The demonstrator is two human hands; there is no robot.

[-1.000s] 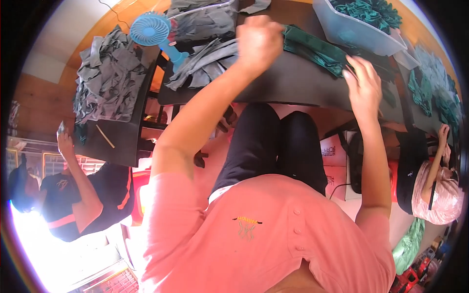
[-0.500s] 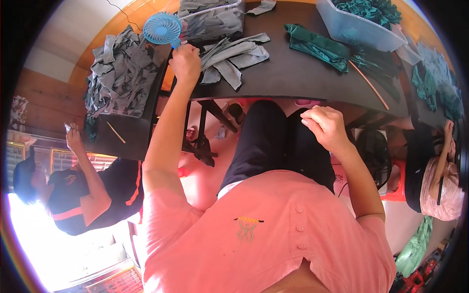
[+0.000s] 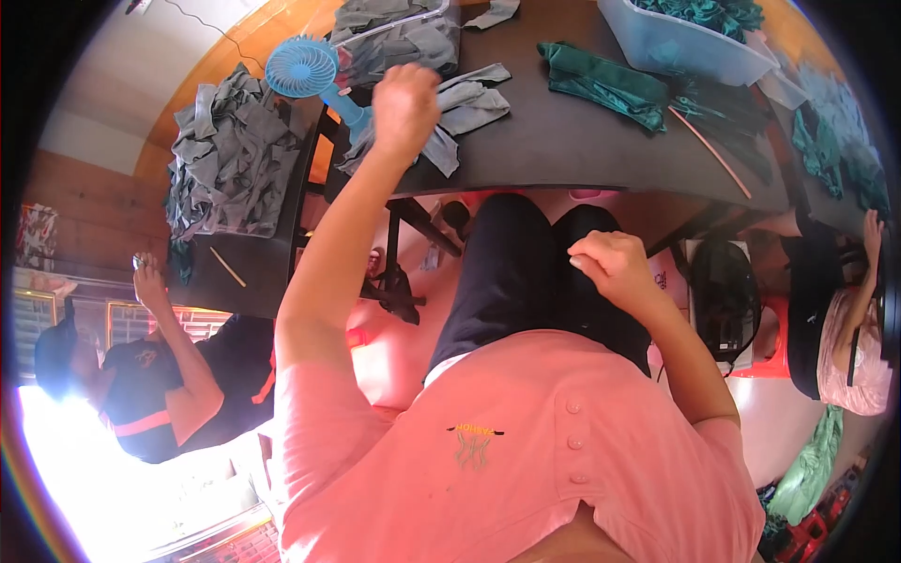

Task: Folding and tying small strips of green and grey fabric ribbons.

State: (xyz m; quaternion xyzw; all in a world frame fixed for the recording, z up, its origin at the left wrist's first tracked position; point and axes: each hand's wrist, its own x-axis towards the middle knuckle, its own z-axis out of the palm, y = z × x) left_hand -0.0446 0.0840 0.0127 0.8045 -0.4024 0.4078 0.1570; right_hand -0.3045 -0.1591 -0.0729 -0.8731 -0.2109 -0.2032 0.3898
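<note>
My left hand (image 3: 405, 111) is over the table beside a small blue handheld fan (image 3: 302, 68); its fingers are smeared by motion and partly hidden. The fan stands upright, its handle apart from the hand. Beneath and beside that hand lie light grey cloth strips (image 3: 474, 105), spread on the dark table (image 3: 554, 145). My right hand (image 3: 612, 267) hovers above my right thigh, short of the table edge. Its fingers are curled with thumb and forefinger together; whether anything small is pinched there cannot be seen.
A heap of grey cloth pieces (image 3: 230, 155) stands left. Behind lies a clear bin of grey cloth (image 3: 404, 47). At right are folded dark green cloth (image 3: 605, 84), a thin stick (image 3: 709, 150) and a bin (image 3: 690, 47) of green cloth. Co-workers sit on both sides.
My left hand has come away from the fan's handle and moved right over the grey strips. The fan's base now shows. My right hand has lowered slightly toward me.
</note>
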